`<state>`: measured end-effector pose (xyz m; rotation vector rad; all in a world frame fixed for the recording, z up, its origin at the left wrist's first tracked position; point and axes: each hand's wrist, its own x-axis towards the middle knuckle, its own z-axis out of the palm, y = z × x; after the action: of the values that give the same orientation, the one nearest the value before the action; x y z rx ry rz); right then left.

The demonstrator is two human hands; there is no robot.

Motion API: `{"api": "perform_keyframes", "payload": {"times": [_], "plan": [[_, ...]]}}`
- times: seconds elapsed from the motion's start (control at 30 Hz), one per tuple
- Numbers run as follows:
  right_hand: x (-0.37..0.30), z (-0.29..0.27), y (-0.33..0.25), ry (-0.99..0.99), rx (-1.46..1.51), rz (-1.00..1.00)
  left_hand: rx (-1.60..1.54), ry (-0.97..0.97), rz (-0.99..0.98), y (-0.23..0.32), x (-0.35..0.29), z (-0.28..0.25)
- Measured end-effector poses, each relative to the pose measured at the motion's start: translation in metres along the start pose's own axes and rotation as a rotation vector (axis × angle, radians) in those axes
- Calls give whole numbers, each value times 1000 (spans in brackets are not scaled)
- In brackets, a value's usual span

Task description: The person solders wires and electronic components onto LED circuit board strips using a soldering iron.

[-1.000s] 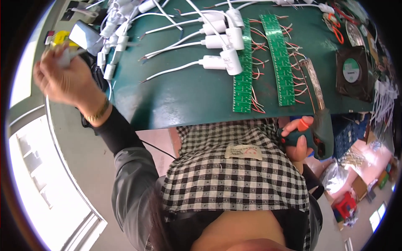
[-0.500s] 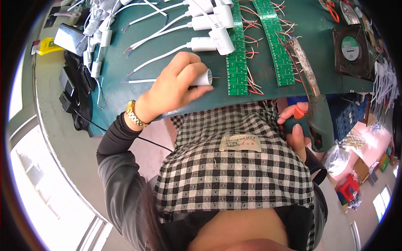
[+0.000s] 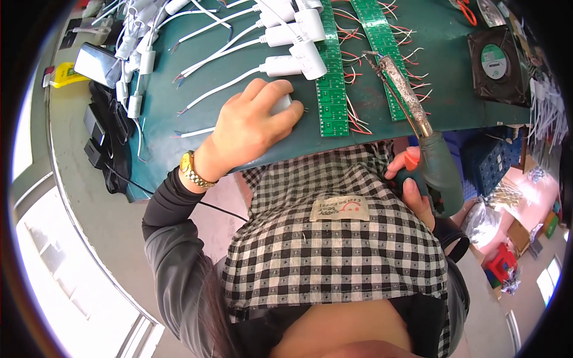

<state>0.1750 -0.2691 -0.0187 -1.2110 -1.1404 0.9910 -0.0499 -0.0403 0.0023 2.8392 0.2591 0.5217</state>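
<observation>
My left hand (image 3: 252,122) is closed over a white plastic tube (image 3: 282,105) lying at the front of the green table. Fingers cover most of the tube. A white cable (image 3: 196,132) shows on the other side of the hand, in line with it. My right hand (image 3: 412,186) grips a soldering iron (image 3: 441,170) by its thick grey-green handle, low beside the apron. Its worn metal shaft slants up and left over the circuit boards. An orange band (image 3: 412,159) sits around one right finger.
Two strips of green circuit boards (image 3: 332,101) with red and white wires stretch away from me. White tubes with cables (image 3: 279,65) lie beyond my left hand. A phone (image 3: 98,64) rests at the left; a square black fan (image 3: 496,65) stands at the right.
The soldering iron has moved left, its tip now over the gap between the board strips. My left hand has closed further over the tube, hiding its open end.
</observation>
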Motion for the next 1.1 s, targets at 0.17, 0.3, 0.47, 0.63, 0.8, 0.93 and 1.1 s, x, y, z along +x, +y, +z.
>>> {"api": "perform_keyframes", "payload": {"times": [0.17,0.3,0.47,0.63,0.8,0.93,1.1], "plan": [[1,0,0,-19,-26,-30,-49,68,10,-10,-3,8],[-2,-2,1,-16,-12,-13,-129,125,66,-18,-3,11],[-2,-3,3,-26,-22,-11,-132,221,45,-8,5,13],[1,-1,0,-61,-7,2,-15,362,-99,0,25,23],[-3,4,-4,-13,12,57,-38,375,-195,2,30,22],[-7,3,-6,-13,65,134,-138,286,-211,1,32,21],[11,-6,-26,-144,-31,247,-157,201,-230,-3,28,14]]}}
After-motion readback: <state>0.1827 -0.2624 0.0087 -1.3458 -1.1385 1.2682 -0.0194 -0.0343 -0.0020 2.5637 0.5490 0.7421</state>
